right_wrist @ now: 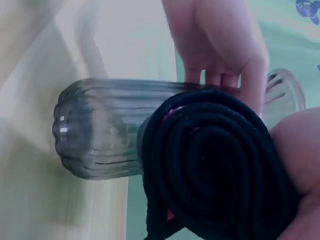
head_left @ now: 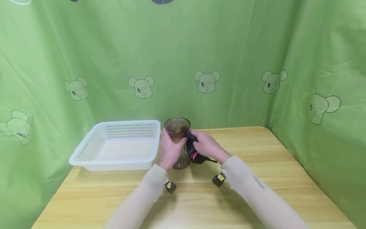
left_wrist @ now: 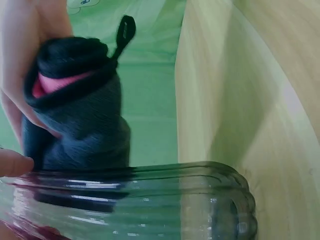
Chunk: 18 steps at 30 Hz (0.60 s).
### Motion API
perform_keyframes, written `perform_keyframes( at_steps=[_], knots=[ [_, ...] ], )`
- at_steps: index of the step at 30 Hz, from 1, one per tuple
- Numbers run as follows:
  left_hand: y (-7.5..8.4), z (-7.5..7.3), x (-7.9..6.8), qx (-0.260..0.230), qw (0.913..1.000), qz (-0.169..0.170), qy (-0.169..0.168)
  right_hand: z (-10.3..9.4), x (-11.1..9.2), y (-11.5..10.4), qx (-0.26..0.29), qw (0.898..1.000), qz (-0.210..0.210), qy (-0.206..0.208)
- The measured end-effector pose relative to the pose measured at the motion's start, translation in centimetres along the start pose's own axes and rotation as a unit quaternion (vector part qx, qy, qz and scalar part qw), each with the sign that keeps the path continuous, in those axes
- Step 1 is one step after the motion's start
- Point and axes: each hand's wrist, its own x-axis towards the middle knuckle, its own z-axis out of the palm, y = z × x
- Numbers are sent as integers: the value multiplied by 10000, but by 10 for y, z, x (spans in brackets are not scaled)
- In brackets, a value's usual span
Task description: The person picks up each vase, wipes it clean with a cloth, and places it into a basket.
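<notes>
A ribbed, smoky-tinted glass vase [head_left: 178, 125] with a flared rim stands upright near the back of the table. My left hand [head_left: 170, 148] grips its side, fingers behind and thumb in front. In my right hand [head_left: 208, 144] is a rolled dark cloth [head_left: 192, 148] with some pink inside and a thin hanging loop. The roll lies against the right side of the vase. From the right wrist view, the coiled end of the cloth [right_wrist: 215, 165] covers part of the glass vase [right_wrist: 100, 127]. In the left wrist view, the loop [left_wrist: 126, 32] sticks out from the roll.
A white plastic basket [head_left: 114, 164] with slotted walls stands left of the vase, close to my left hand. Green curtain [head_left: 177, 57] printed with bear heads hangs behind and beside the wooden table [head_left: 194, 203]. A small black wrist camera [head_left: 219, 179] hangs under each forearm.
</notes>
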Motion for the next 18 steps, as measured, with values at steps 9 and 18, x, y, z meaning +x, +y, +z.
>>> perform_keyframes(
  at_steps=[9,18],
  knots=[
    [6,1,2,-293,9991,-232,-189,21,11,20,-213,9966,136,-790],
    [3,-1,3,-294,9991,-235,-211,43,1,36,-174,9908,550,-1226]
  ],
)
